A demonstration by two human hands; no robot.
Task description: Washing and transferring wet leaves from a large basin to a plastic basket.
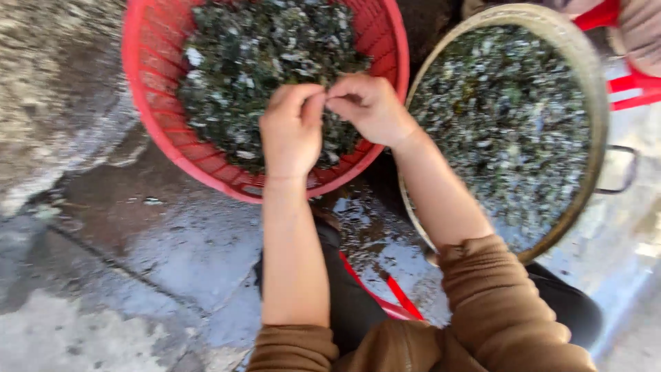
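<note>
- The left hand [290, 131] and right hand [370, 109] meet over the near rim of the red basket [148, 103], fingertips touching each other.
- Both hands have thumb and fingers pressed together in a pinch; something small seems to sit between the tips, but the blur hides what it is.
- The basket stands far and left in the scene, filled with a dark green, wet-looking heap of shells [255, 55] flecked with white.
- Just right of the basket, nearly touching it, stands a wide metal pan [592, 83] with a loop handle on its right side; it holds a paler, greyish heap of small bits [502, 117].
- The right forearm crosses the pan's near-left rim.
- Brown sleeves [496, 303] are pushed up past the forearms on both arms.
- The ground [138, 262] is wet grey concrete, dark and shiny near the basket.
- A red stool [620, 83] shows at the far right, behind the pan.
- Thin red bars [385, 289] lie near, between the arms.
</note>
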